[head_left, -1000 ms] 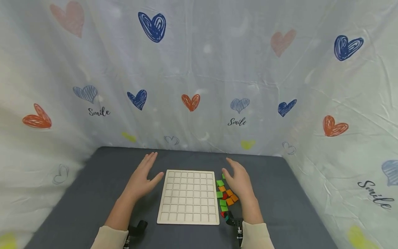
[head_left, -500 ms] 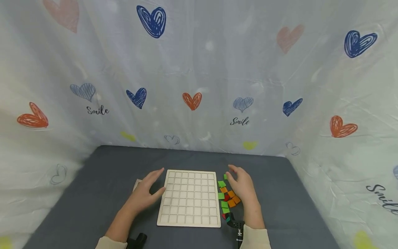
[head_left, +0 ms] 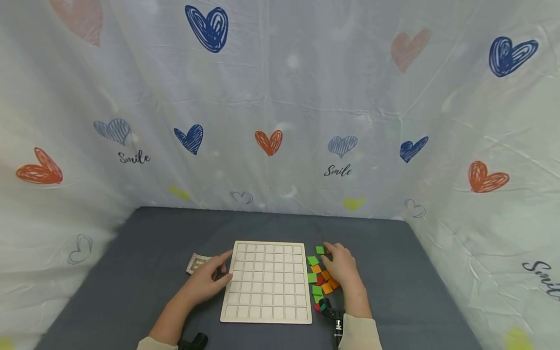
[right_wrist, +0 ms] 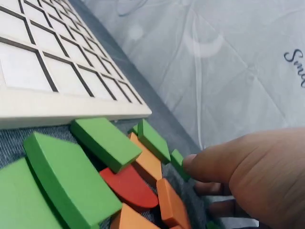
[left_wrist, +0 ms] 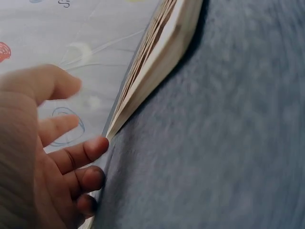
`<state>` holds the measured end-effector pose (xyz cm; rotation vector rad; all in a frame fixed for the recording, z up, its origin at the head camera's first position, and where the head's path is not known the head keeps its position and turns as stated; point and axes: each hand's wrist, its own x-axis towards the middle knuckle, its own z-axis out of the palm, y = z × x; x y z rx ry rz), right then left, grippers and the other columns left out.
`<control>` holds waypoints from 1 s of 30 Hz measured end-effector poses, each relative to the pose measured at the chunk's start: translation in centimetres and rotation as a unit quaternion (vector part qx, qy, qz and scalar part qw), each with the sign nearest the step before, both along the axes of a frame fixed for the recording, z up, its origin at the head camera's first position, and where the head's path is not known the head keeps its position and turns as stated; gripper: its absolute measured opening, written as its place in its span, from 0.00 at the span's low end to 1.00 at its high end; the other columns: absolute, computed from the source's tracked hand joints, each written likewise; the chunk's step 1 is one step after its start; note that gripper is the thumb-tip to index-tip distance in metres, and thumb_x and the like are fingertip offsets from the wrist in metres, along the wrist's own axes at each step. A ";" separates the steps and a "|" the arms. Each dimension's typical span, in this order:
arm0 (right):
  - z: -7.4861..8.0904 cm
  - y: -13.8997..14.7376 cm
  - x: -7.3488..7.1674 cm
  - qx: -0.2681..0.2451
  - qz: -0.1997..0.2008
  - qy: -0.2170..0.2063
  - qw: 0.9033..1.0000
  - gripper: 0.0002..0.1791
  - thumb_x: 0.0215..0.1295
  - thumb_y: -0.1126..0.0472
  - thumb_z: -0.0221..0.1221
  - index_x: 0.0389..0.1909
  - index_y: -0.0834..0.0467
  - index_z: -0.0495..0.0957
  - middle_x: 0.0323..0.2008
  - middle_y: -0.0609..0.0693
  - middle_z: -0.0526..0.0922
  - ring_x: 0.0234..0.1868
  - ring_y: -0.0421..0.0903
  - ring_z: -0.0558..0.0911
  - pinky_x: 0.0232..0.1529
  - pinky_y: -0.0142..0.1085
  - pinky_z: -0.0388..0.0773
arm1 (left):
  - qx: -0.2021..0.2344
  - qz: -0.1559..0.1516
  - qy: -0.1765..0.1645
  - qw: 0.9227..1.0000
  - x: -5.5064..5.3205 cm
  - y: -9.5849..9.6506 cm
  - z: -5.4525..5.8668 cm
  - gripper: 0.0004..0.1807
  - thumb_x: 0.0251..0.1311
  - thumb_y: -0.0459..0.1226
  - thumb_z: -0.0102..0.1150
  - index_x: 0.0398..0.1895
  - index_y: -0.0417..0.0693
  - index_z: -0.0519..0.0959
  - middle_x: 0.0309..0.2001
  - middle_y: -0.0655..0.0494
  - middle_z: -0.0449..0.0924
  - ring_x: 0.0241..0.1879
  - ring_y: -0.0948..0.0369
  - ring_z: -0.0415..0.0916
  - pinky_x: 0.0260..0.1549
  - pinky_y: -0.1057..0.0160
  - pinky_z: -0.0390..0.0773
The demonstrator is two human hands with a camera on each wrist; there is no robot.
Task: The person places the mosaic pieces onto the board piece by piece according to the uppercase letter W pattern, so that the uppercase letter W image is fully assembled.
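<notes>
A pale wooden board (head_left: 266, 320) with a grid of square recesses lies flat in front of me. My left hand (head_left: 202, 282) is at its left edge, fingers spread, thumb apart from the forefinger. In the left wrist view the fingers (left_wrist: 78, 155) are loosely bent beside the board's rim (left_wrist: 157, 71). My right hand (head_left: 343, 266) is over the far end of the coloured blocks. Its thumb and forefinger stand apart beside a small green block (head_left: 320, 250); in the right wrist view the thumb overlaps that green block (right_wrist: 178, 165).
Several green, orange (right_wrist: 172, 202) and red blocks (right_wrist: 129, 187) lie loose along the board's right side, some leaning on each other. A small patterned card (head_left: 195, 263) lies left of the board, partly behind the left hand. A printed curtain (head_left: 280, 107) rises behind the dark table (head_left: 166, 228).
Both hands have come down. The left hand has moved in to the board's left edge, uncovering the card. The right hand has lowered toward the far green block.
</notes>
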<state>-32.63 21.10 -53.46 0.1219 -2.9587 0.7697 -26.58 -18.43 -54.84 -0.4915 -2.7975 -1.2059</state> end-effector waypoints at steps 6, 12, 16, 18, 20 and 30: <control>-1.0 -0.1 -0.1 0.002 -0.021 0.020 1.000 0.22 0.69 0.60 0.66 0.63 0.58 0.81 0.49 0.56 0.80 0.51 0.58 0.77 0.50 0.57 0.72 | -0.064 0.018 0.013 0.998 -0.1 0.2 -1.3 0.33 0.65 0.38 0.63 0.74 0.46 0.72 0.35 0.66 0.67 0.25 0.69 0.59 0.31 0.64 0.65; -1.5 -0.5 -0.3 -0.004 -0.038 0.047 0.998 0.17 0.67 0.61 0.68 0.55 0.59 0.86 0.46 0.56 0.80 0.47 0.57 0.77 0.46 0.55 0.72 | -0.093 0.028 0.018 0.995 0.0 0.3 -1.6 0.28 0.62 0.38 0.64 0.68 0.48 0.79 0.35 0.67 0.65 0.24 0.69 0.57 0.27 0.64 0.63; -1.6 -0.4 -0.3 -0.012 -0.038 0.052 0.998 0.15 0.66 0.61 0.69 0.52 0.59 0.87 0.43 0.54 0.80 0.45 0.55 0.77 0.46 0.54 0.72 | -0.101 0.025 0.023 0.994 0.0 0.3 -1.4 0.28 0.62 0.38 0.63 0.67 0.46 0.79 0.35 0.67 0.65 0.24 0.69 0.56 0.26 0.64 0.62; -1.5 -0.4 -0.3 -0.014 -0.037 0.049 0.998 0.15 0.66 0.60 0.69 0.51 0.59 0.87 0.42 0.53 0.80 0.45 0.55 0.77 0.47 0.54 0.71 | -0.107 0.025 0.026 0.994 0.0 0.4 -1.2 0.28 0.62 0.38 0.63 0.67 0.45 0.79 0.35 0.67 0.65 0.24 0.68 0.56 0.26 0.64 0.62; -1.3 -0.3 -0.3 -0.016 -0.035 0.047 0.998 0.14 0.66 0.60 0.69 0.51 0.60 0.87 0.42 0.53 0.80 0.45 0.55 0.77 0.47 0.54 0.71 | -0.115 0.024 0.028 0.993 -0.1 0.4 -1.2 0.28 0.62 0.39 0.63 0.67 0.45 0.79 0.35 0.67 0.65 0.24 0.69 0.55 0.26 0.64 0.62; 0.5 -0.9 0.3 -0.042 -0.003 0.048 0.998 0.14 0.67 0.56 0.68 0.50 0.57 0.87 0.39 0.48 0.80 0.45 0.52 0.76 0.50 0.56 0.68 | -0.115 0.025 0.021 0.993 0.1 0.5 -1.0 0.28 0.63 0.38 0.62 0.68 0.46 0.78 0.36 0.68 0.64 0.22 0.68 0.53 0.25 0.64 0.60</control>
